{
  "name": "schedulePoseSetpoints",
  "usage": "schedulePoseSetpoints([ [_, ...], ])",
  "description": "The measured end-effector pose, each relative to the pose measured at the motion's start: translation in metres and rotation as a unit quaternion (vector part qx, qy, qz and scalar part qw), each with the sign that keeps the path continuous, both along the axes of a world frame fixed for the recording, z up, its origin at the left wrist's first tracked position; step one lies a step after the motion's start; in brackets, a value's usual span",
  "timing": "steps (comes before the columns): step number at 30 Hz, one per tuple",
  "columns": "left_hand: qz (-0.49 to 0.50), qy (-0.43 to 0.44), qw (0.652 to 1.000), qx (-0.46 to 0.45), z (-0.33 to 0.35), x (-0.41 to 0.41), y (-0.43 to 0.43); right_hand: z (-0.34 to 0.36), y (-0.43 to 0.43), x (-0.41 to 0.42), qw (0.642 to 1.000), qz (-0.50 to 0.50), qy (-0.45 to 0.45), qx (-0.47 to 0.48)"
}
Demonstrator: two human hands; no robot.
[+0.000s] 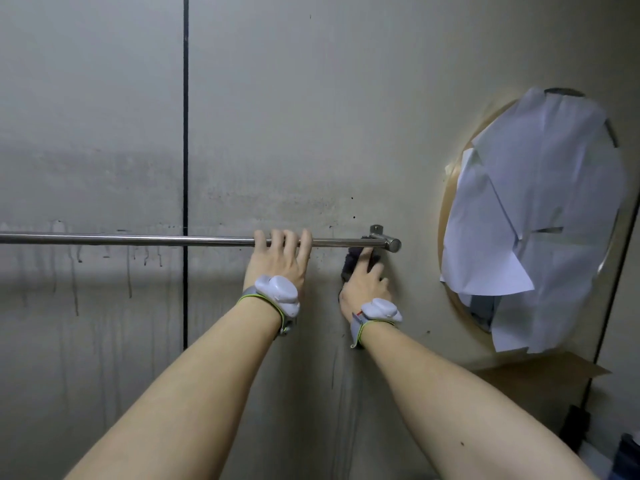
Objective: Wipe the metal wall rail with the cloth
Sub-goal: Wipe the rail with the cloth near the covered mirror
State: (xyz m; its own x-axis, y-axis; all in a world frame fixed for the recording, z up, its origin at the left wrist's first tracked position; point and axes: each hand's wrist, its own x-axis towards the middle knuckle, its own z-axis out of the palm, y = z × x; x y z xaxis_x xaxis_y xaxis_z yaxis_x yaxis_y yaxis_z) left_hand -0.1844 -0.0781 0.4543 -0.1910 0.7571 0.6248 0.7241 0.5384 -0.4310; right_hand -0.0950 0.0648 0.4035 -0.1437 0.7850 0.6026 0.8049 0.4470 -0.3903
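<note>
Head: cloth point(349, 263) under right hand point(363, 287), below rail point(138, 239).

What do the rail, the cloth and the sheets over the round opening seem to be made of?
Rail: polished metal, probably stainless steel, judging by its bright streak of reflection. Cloth: dark soft fabric, bunched under the right hand; weave too blurred to tell. Sheets: white paper, with sharp creases and folds.
</note>
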Motion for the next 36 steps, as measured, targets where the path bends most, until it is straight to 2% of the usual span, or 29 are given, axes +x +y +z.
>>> schedulePoseSetpoints([
  [3,0.008,0.003,1.0,0.0,0.001,0.003,0.0,0.007,-0.002,0.008,0.999,0.036,0.022,0.005],
  [5,0.012,0.008,1.0,0.006,0.002,0.003,0.001,0.017,0.001,0.008,0.995,0.05,-0.039,0.082],
  [7,0.01,0.005,1.0,0.007,0.001,0.001,0.001,0.026,-0.001,0.002,0.987,0.049,-0.099,0.115],
  [9,0.012,0.007,1.0,0.003,0.0,0.001,0.0,0.027,-0.002,-0.002,0.992,0.036,-0.095,0.078],
  [12,0.017,0.002,1.0,-0.003,0.002,0.001,-0.001,0.009,0.0,0.002,0.997,0.046,-0.026,-0.048],
  [15,0.025,-0.007,1.0,-0.011,0.004,0.005,-0.002,-0.018,0.008,0.022,0.992,0.05,-0.045,-0.106],
  [17,0.029,-0.007,1.0,-0.009,0.004,0.007,-0.001,-0.013,0.013,0.035,0.994,0.047,-0.043,-0.088],
  [20,0.034,-0.004,0.999,-0.011,0.003,0.007,0.0,0.012,0.013,0.039,0.993,0.084,-0.082,0.032],
  [22,0.036,-0.001,0.999,-0.011,0.003,0.006,0.001,0.022,0.011,0.035,0.986,0.097,-0.114,0.074],
  [25,0.035,-0.003,0.999,-0.009,0.002,0.006,0.0,0.009,0.011,0.036,0.986,0.105,-0.127,0.008],
  [28,0.036,-0.009,0.999,-0.015,0.005,0.009,-0.003,-0.019,0.022,0.056,0.976,0.104,-0.182,-0.06],
  [30,0.039,-0.008,0.999,-0.015,0.008,0.013,-0.005,-0.023,0.032,0.076,0.984,0.095,-0.124,-0.084],
  [32,0.044,-0.011,0.999,-0.021,0.009,0.015,-0.005,-0.006,0.042,0.091,0.992,0.085,0.031,-0.083],
  [34,0.045,-0.009,0.999,-0.018,0.009,0.015,-0.004,0.033,0.052,0.098,0.98,0.093,0.172,-0.047],
  [36,0.045,-0.01,0.999,-0.018,0.008,0.014,-0.004,0.081,0.05,0.095,0.949,0.181,0.255,-0.027],
])
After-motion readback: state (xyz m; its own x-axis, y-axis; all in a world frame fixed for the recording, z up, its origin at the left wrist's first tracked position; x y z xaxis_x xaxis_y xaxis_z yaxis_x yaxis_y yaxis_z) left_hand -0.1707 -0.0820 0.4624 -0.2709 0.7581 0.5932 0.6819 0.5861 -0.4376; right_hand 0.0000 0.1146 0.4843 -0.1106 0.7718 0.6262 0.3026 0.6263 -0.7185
